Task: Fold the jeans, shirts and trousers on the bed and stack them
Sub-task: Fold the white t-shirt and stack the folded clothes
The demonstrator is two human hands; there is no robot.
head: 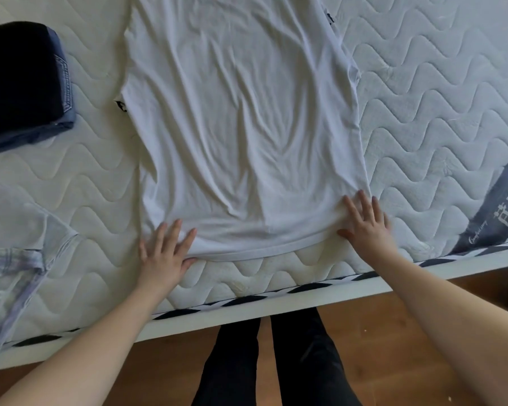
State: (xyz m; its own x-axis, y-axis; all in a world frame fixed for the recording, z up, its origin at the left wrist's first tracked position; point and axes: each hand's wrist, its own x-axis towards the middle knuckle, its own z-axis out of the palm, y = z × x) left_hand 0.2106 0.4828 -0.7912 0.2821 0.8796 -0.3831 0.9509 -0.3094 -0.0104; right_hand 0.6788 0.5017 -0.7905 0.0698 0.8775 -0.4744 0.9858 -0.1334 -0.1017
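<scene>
From the head view, one white shirt (244,127) was seen spread flat on the bed (423,127), its hem lying just inside the near mattress edge. The left hand (165,253) was laid flat, fingers splayed, on the hem's left corner; the right hand (364,224) was pressed likewise on the right corner. Open mattress was left to the shirt's right. One folded stack of jeans (24,83) was counted at far left, one pale unfolded garment (15,259) below it.
</scene>
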